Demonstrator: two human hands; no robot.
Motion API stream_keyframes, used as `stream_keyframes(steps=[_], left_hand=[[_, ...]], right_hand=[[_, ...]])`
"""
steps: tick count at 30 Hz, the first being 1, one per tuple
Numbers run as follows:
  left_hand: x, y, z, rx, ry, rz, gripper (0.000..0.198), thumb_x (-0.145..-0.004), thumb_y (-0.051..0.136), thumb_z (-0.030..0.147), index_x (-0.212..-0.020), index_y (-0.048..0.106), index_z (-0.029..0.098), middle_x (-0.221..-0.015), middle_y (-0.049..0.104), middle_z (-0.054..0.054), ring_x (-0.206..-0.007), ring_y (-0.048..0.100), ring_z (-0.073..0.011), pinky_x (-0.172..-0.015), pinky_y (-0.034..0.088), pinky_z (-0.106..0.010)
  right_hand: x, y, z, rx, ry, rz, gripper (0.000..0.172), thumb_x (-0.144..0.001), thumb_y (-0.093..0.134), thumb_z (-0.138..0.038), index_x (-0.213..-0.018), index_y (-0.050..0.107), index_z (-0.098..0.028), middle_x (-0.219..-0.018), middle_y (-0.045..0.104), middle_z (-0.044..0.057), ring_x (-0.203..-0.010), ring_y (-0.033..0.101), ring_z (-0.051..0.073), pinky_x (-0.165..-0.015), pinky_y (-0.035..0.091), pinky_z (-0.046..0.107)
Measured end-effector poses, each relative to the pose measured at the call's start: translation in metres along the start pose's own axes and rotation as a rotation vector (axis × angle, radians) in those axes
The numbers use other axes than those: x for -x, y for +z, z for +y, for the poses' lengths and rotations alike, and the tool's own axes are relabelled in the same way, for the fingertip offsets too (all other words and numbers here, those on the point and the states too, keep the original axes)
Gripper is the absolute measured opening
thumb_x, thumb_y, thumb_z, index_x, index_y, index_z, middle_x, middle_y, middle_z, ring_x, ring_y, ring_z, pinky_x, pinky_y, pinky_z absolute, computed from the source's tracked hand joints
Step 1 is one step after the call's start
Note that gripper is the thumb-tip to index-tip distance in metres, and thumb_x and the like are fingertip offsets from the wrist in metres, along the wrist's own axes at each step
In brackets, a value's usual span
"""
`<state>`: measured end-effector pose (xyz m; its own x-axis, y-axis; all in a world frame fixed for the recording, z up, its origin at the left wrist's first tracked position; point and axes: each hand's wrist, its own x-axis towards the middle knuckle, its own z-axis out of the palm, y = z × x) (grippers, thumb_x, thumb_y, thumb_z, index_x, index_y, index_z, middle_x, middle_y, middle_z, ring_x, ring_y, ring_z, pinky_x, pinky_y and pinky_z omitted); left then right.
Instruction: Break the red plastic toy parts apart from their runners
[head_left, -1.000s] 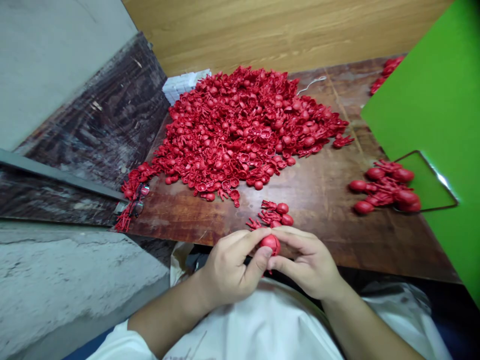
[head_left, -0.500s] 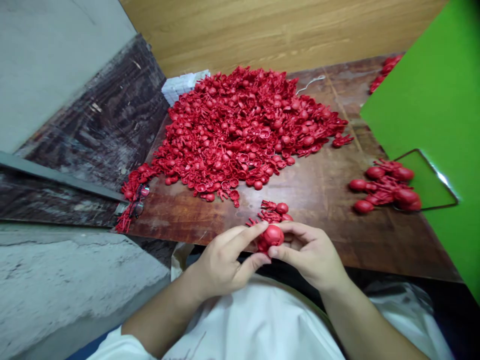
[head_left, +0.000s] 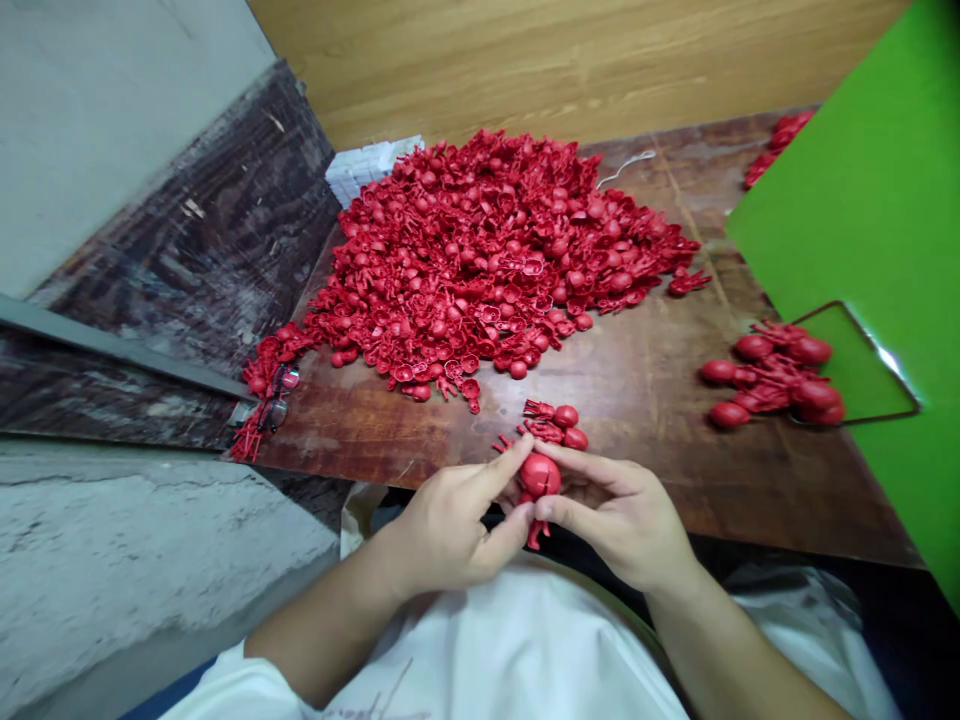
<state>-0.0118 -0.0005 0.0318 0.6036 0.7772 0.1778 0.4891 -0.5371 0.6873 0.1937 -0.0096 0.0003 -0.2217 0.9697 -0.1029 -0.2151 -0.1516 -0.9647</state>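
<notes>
Scuffed brown worktop (head_left: 645,450); green board (head_left: 862,180) with bent wire loop (head_left: 855,370); eyeglasses (head_left: 274,398) at worktop edge; white stacked blocks (head_left: 367,170); white cord (head_left: 626,168); wood-grain panel (head_left: 525,60); concrete ledge (head_left: 135,570).

Bright red moulded plastic parts (head_left: 465,270) heap at upper centre of the frame, the same red as the round-headed piece (head_left: 540,476) at lower centre, against a streaked reddish-brown wooden tabletop (head_left: 637,470). A vivid green board (head_left: 847,200) fills the right edge, a honey-toned wood-grain panel (head_left: 570,70) spans the top, and a white shirt (head_left: 495,640) shows below.
</notes>
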Motion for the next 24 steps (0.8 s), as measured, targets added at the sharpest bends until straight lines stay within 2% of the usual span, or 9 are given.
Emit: stream_keyframes(steps=[4,7,14,19,24], left_hand=[[-0.0027,0.0079,0.0023,-0.134,0.118,0.105,0.07,-0.091,0.052,0.018,-0.156,0.025,0.015,-0.096,0.073,-0.009,-0.082,0.071,-0.0189,-0.079,0.06,-0.031],[-0.0036,0.0101,0.0028,-0.172,0.139,0.129,0.071,-0.09,0.05,0.017,-0.156,0.023,0.014,-0.092,0.073,-0.009,-0.078,0.07,-0.0192,-0.076,0.06,-0.032],[-0.003,0.0074,0.0015,-0.222,0.089,0.022,0.073,-0.087,0.052,0.016,-0.155,0.025,0.013,-0.094,0.071,-0.01,-0.082,0.067,-0.0215,-0.078,0.06,-0.036],[-0.0026,0.0089,0.0003,-0.208,0.079,0.005,0.071,-0.087,0.051,0.016,-0.154,0.028,0.01,-0.094,0.07,-0.011,-0.082,0.067,-0.0217,-0.078,0.06,-0.036],[-0.0028,0.0106,-0.0012,-0.226,0.089,0.017,0.072,-0.086,0.051,0.015,-0.154,0.027,0.009,-0.092,0.07,-0.011,-0.081,0.067,-0.0231,-0.077,0.06,-0.039]], right_hand=[[-0.0003,0.0041,-0.0017,0.071,-0.048,0.018,0.044,-0.074,0.085,-0.022,-0.117,0.076,-0.023,-0.092,0.081,0.005,-0.074,0.075,0.019,-0.072,0.066,0.03],[-0.0005,0.0052,-0.002,0.112,-0.059,0.017,0.041,-0.074,0.085,-0.022,-0.115,0.077,-0.023,-0.09,0.08,0.004,-0.074,0.075,0.019,-0.071,0.065,0.028],[-0.0028,0.0037,-0.0001,0.072,0.025,0.016,0.038,-0.072,0.086,-0.026,-0.109,0.079,-0.021,-0.09,0.08,0.005,-0.076,0.075,0.019,-0.074,0.065,0.03],[-0.0029,0.0043,-0.0005,0.027,0.078,0.03,0.041,-0.069,0.088,-0.025,-0.109,0.079,-0.022,-0.087,0.08,0.003,-0.074,0.075,0.019,-0.075,0.066,0.029],[-0.0024,0.0058,-0.0009,0.086,0.041,0.063,0.041,-0.069,0.088,-0.024,-0.109,0.079,-0.022,-0.092,0.08,0.003,-0.079,0.076,0.019,-0.079,0.065,0.029]])
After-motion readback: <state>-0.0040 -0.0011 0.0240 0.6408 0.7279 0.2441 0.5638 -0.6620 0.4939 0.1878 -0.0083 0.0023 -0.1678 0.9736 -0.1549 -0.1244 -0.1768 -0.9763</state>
